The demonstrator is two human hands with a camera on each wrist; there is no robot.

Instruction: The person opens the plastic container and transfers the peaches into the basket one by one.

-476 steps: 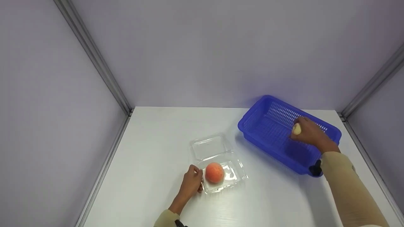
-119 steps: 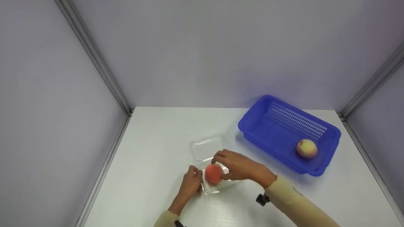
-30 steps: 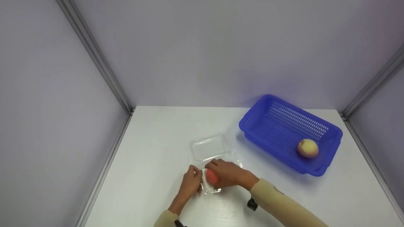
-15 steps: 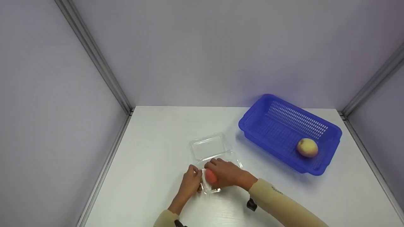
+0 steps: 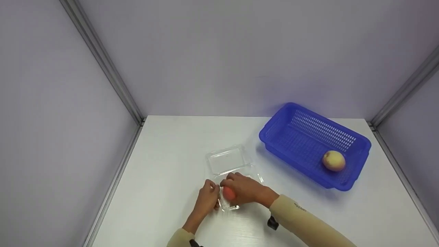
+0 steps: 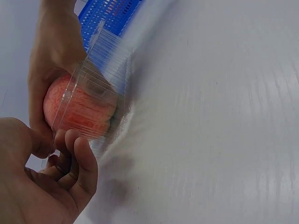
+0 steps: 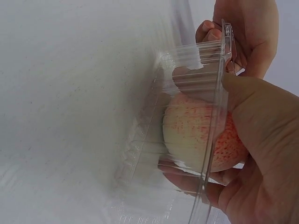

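Note:
A clear plastic clamshell box [image 5: 224,161] lies unfolded on the white table, its lid laid back away from me. Inside its near half sits a red-orange peach [image 5: 228,194], paler on one side in the right wrist view. My right hand [image 5: 247,189] reaches over the box wall and grips this peach, thumb and fingers curled round it. At the box's left edge, my left hand [image 5: 206,198] pinches the rim between thumb and fingers, as the left wrist view shows. The right hand covers much of the peach and the box's right part in the head view.
A blue perforated basket [image 5: 284,151] stands at the back right, set at an angle. In its right end lies a pale yellow peach [image 5: 333,161] with a pinkish underside. Grey walls [image 5: 219,58] rise behind and beside the white table [image 5: 164,164].
The right hand, earlier over the basket with the pale peach, left it there, came to the box and closed round the red-orange peach. It has barely moved in the last second. The left hand stayed.

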